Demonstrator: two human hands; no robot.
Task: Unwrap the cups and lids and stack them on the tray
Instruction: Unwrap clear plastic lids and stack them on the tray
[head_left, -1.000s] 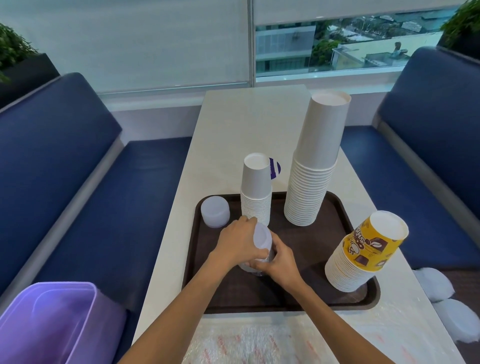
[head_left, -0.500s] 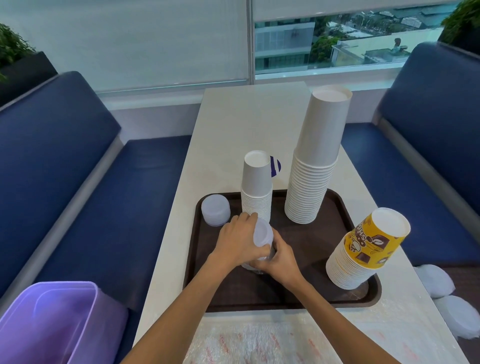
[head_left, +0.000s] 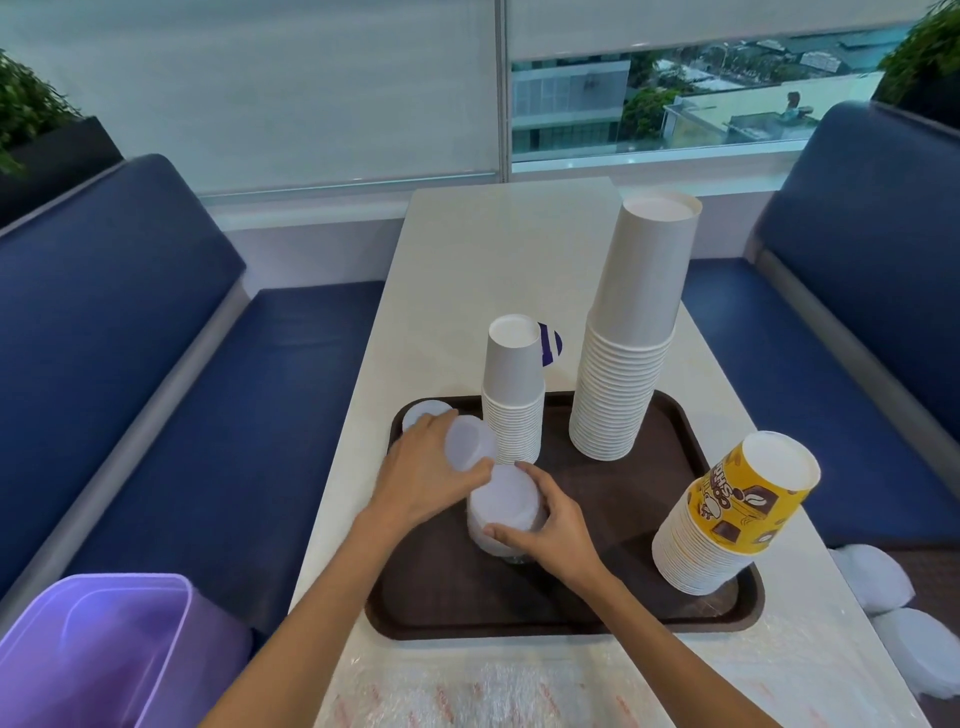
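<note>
A dark brown tray (head_left: 571, 618) lies on the white table. On it stand a short stack of small white cups (head_left: 513, 395), a tall stack of large white cups (head_left: 626, 353) and a leaning stack topped by a yellow printed cup (head_left: 737, 509). My left hand (head_left: 421, 473) holds a small bunch of translucent lids (head_left: 467, 441), lifted and tilted. My right hand (head_left: 550, 525) grips a stack of translucent lids (head_left: 501, 514) standing on the tray's middle. Another low lid stack (head_left: 418, 413) sits at the tray's far left corner, partly behind my left hand.
Clear plastic wrap (head_left: 493, 691) lies on the table's near edge. A purple bin (head_left: 104, 649) stands at lower left. More wrapped white lids (head_left: 878, 577) rest on the blue bench at right. Blue benches flank the table.
My left hand has lifted a bunch of lids off the top of the stack and moved up and left. My right hand stays on the lower stack.
</note>
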